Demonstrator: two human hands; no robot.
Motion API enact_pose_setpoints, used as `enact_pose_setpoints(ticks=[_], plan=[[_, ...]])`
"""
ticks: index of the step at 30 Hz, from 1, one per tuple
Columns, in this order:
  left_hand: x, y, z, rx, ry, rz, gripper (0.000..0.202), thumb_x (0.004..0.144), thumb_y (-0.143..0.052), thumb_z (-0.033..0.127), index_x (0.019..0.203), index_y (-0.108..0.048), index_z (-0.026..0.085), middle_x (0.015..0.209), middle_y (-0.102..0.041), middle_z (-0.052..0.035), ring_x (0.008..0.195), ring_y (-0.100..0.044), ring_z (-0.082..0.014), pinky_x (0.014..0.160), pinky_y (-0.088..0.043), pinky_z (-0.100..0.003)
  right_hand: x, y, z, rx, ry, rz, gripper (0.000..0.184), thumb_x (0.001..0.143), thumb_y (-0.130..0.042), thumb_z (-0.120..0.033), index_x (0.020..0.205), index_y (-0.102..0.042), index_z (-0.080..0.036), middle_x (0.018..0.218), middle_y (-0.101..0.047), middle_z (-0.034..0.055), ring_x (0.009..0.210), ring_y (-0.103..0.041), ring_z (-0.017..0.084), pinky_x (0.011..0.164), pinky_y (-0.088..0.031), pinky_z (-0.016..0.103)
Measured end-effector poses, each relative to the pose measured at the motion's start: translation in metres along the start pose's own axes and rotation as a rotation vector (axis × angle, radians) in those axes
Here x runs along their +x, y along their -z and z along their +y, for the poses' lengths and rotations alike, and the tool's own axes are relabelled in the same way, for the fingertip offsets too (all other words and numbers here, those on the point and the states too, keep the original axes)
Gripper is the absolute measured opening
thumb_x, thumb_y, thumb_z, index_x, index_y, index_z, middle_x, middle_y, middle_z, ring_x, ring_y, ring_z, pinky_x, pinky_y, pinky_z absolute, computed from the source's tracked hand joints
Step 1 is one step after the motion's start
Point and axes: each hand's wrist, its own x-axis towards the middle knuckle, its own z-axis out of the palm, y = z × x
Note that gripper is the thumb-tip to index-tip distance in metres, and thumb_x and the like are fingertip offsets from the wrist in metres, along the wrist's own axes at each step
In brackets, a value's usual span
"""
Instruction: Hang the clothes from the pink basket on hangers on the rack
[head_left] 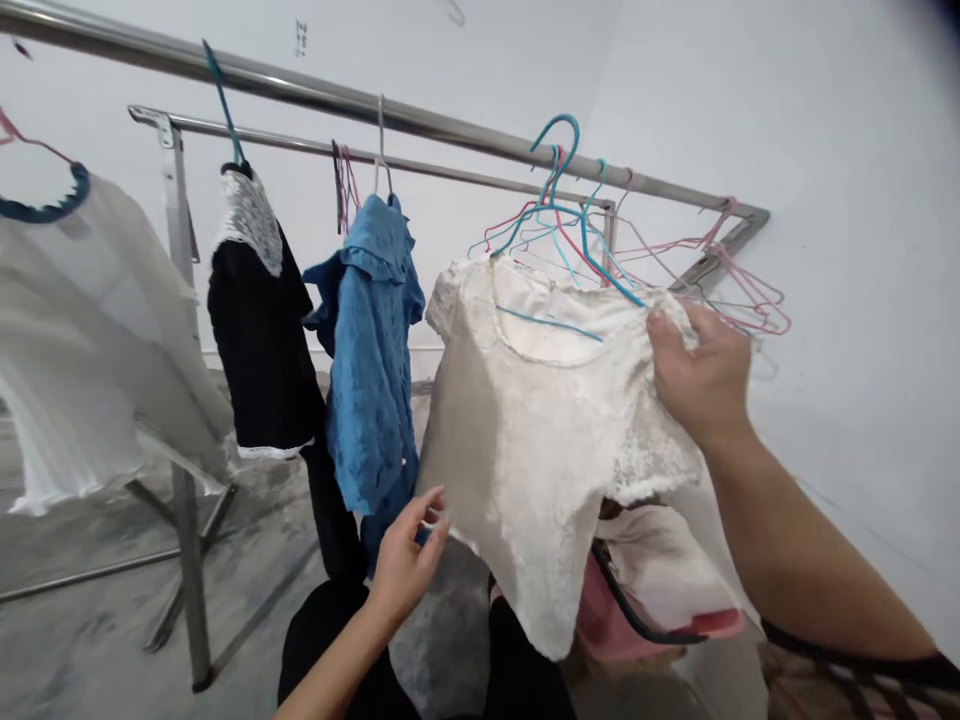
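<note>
The right hand [701, 375] pinches the shoulder of a white blouse [540, 440] on a blue hanger [555, 135], the left hand [405, 560] half-closed at its hem, while a black top [259, 330] and a blue top [367, 350] already hang from the rail [300, 85].

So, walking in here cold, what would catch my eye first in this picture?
The cream lace top stands out most, in the middle of the view, with the person's right hand gripping its shoulder just below a tangle of blue and pink wire hangers. To its left, a crinkled blue shirt and a black top with a lace collar hang from a steel rail.
</note>
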Motion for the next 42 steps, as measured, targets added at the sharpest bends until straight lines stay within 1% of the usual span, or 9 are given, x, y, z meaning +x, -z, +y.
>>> enact_pose_setpoints(ticks=[6,9,18,23,28,30,33,37,42], plan=[[-0.001,0.004,-0.001,-0.089,0.034,0.012,0.038,0.089,-0.055,0.037,0.121,-0.063,0.018,0.095,-0.068,-0.0064,0.08,-0.064,-0.0157,0.075,-0.056,-0.028,0.081,-0.074,-0.029,0.037,0.058,-0.001,0.038,0.092,-0.044,-0.051,0.067,-0.045,-0.023,0.06,-0.046,0.0017,0.067,-0.053,0.02,0.068,-0.045,0.036],[-0.002,0.003,-0.004,-0.13,0.07,-0.024,0.04,0.09,-0.053,0.039,0.123,-0.061,0.017,0.094,-0.068,-0.0064,0.077,-0.064,-0.0151,0.069,-0.056,-0.026,0.102,-0.098,-0.047,0.006,0.058,-0.063,0.036,0.094,-0.041,-0.049,0.072,-0.047,-0.022,0.067,-0.052,0.0053,0.08,-0.057,0.024,0.075,-0.045,0.038],[-0.006,-0.005,-0.004,-0.174,0.133,-0.113,0.042,0.09,-0.053,0.043,0.123,-0.062,0.018,0.093,-0.068,-0.0065,0.08,-0.065,-0.0166,0.067,-0.056,-0.025,0.069,-0.111,-0.073,-0.015,0.084,-0.37,0.031,0.092,-0.047,-0.037,0.066,-0.045,-0.02,0.066,-0.051,0.0043,0.073,-0.053,0.021,0.073,-0.043,0.035],[-0.009,-0.009,-0.005,-0.174,0.127,-0.111,0.043,0.09,-0.053,0.044,0.123,-0.062,0.018,0.094,-0.069,-0.0074,0.08,-0.066,-0.0168,0.067,-0.057,-0.025,0.079,-0.113,-0.047,0.155,0.198,-0.343,0.061,0.1,-0.013,-0.056,0.086,-0.059,-0.019,0.084,-0.059,0.0074,0.09,-0.057,0.021,0.086,-0.044,0.037],[-0.009,-0.01,-0.006,-0.15,0.106,-0.118,0.04,0.09,-0.054,0.042,0.121,-0.064,0.018,0.094,-0.07,-0.0077,0.081,-0.067,-0.0175,0.076,-0.057,-0.029,0.09,-0.12,-0.003,-0.248,0.004,-0.276,0.057,0.092,-0.041,-0.059,0.128,-0.051,-0.016,0.123,-0.054,0.019,0.118,-0.048,0.035,0.098,-0.039,0.053],[-0.009,-0.011,-0.005,-0.157,0.122,-0.126,0.041,0.09,-0.054,0.043,0.121,-0.064,0.019,0.094,-0.07,-0.0083,0.081,-0.067,-0.018,0.067,-0.056,-0.026,0.089,-0.125,0.01,-0.375,-0.033,-0.369,0.064,0.089,-0.053,-0.052,0.139,-0.042,-0.015,0.127,-0.052,0.0219,0.116,-0.05,0.037,0.094,-0.042,0.053],[-0.01,-0.014,-0.005,-0.161,0.141,-0.126,0.041,0.089,-0.055,0.044,0.121,-0.065,0.019,0.094,-0.07,-0.0084,0.08,-0.067,-0.0183,0.06,-0.055,-0.024,0.086,-0.131,0.022,-0.49,0.0,-0.469,0.057,0.092,-0.047,-0.03,0.147,-0.033,-0.022,0.121,-0.057,0.0195,0.106,-0.057,0.034,0.088,-0.046,0.047],[-0.01,-0.015,-0.009,-0.169,0.16,-0.12,0.041,0.088,-0.057,0.043,0.121,-0.065,0.02,0.093,-0.07,-0.0074,0.077,-0.067,-0.0173,0.062,-0.057,-0.025,0.086,-0.135,0.032,-0.57,0.095,-0.469,0.06,0.092,-0.028,-0.008,0.15,-0.031,-0.025,0.108,-0.064,0.0161,0.097,-0.062,0.03,0.082,-0.048,0.043],[-0.009,-0.016,-0.015,-0.187,0.206,-0.132,0.043,0.088,-0.056,0.045,0.12,-0.065,0.018,0.097,-0.07,-0.0093,0.085,-0.068,-0.0193,0.058,-0.055,-0.022,0.092,-0.129,0.051,-0.649,0.061,-0.451,0.065,0.088,-0.029,-0.003,0.151,-0.03,-0.02,0.105,-0.065,0.0209,0.095,-0.064,0.031,0.08,-0.048,0.046]])
